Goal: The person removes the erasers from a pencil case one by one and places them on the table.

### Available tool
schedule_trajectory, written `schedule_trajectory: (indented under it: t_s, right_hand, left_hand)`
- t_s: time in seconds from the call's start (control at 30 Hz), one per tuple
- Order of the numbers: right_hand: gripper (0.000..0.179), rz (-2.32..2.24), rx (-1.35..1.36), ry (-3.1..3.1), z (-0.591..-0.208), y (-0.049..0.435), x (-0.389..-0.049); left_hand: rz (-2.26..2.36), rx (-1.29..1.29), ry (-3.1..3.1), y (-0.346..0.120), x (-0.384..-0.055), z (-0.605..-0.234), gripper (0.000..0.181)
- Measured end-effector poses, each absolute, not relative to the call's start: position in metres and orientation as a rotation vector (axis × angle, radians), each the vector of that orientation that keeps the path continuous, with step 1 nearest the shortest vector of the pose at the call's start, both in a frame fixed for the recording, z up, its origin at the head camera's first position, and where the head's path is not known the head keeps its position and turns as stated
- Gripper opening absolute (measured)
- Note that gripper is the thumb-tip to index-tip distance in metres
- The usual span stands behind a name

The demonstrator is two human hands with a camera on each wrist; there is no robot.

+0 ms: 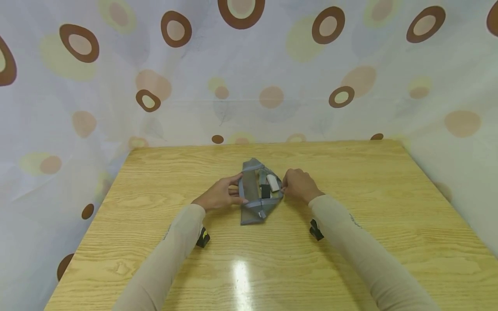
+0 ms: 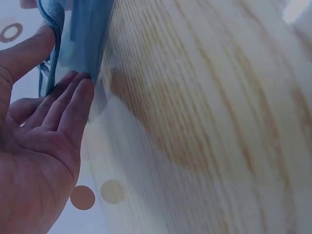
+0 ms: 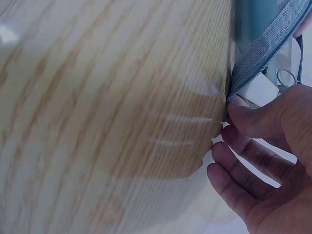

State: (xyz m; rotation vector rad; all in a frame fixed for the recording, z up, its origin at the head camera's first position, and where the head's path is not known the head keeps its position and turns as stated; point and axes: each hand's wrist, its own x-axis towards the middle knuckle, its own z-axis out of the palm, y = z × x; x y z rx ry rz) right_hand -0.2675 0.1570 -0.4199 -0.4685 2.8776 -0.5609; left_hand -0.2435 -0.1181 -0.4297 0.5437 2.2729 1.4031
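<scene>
A grey mesh zip pouch [image 1: 249, 185] lies on the table with its zippered mouth spread wide. Inside it I see a white block-like item [image 1: 272, 183] and a black item [image 1: 265, 191], whose kinds I cannot tell. My left hand [image 1: 219, 193] holds the pouch's left edge; in the left wrist view the thumb [image 2: 36, 51] touches the zip edge and the fingers [image 2: 73, 102] reach along the mesh. At the right corner, my right hand [image 1: 300, 185] pinches the zip edge [image 3: 265, 51] between thumb and forefinger, its other fingers loosely bent.
The wood-grain table [image 1: 241, 246] runs up to a patterned cloth [image 1: 249, 86] at the back and sides. Dark straps or mounts [image 1: 316, 230] show beneath both wrists. A bright glare lies near the front of the table.
</scene>
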Motion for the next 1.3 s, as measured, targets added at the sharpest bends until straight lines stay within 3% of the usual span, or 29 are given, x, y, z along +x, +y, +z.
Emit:
schedule_trajectory:
  t_s: [0.77, 0.9, 1.13, 1.3]
  right_hand:
    - [0.010, -0.555, -0.453, 2.878, -0.4209, 0.1570, -0.2686]
    - [0.020, -0.579, -0.456, 2.871, -0.4204, 0.1567, -0.2685]
    - [0.054, -0.614, -0.455, 2.841, -0.4203, 0.1542, -0.2661]
    - [0.051, -0.605, -0.451, 2.863, -0.4224, 0.1553, -0.2662]
  left_hand:
    - [1.368, 0.544, 2.256, -0.1193, -0.2490, -0.4348, 0.093]
    - [1.370, 0.548, 2.239, -0.1193, -0.2477, -0.4346, 0.093]
    - [1.341, 0.581, 2.222, -0.1207, -0.2443, -0.4346, 0.093]
    - [1.337, 0.586, 2.219, -0.1195, -0.2445, -0.4328, 0.092]
